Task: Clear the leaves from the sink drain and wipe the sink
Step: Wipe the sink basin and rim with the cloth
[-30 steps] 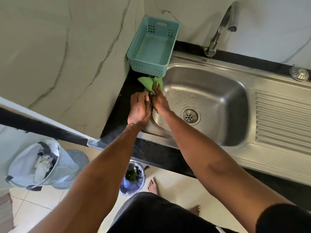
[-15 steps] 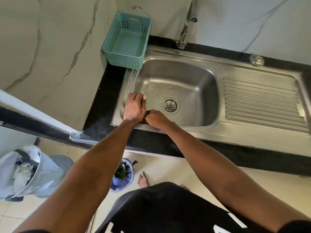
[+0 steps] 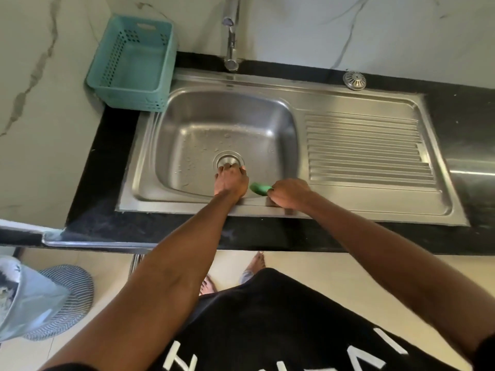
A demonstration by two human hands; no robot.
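The steel sink (image 3: 150, 156) has a wet basin with water drops and a round drain (image 3: 228, 158) in its floor. No leaves show in the basin. My left hand (image 3: 231, 180) reaches into the basin with its fingertips on the near edge of the drain; whether it holds anything is hidden. My right hand (image 3: 288, 192) rests on the sink's front rim, shut on a green cloth (image 3: 259, 188) that sticks out to its left.
A teal plastic basket (image 3: 134, 62) stands on the black counter at the back left. The tap (image 3: 231, 36) rises behind the basin. A ribbed drainboard (image 3: 364, 151) lies right of it, a metal strainer cap (image 3: 354, 80) behind. On the floor sits a bin with a bag (image 3: 24, 301).
My hands left the sink's left rim. The left hand went into the basin to the drain; the right hand carried the cloth right along the front rim. The view shifted right.
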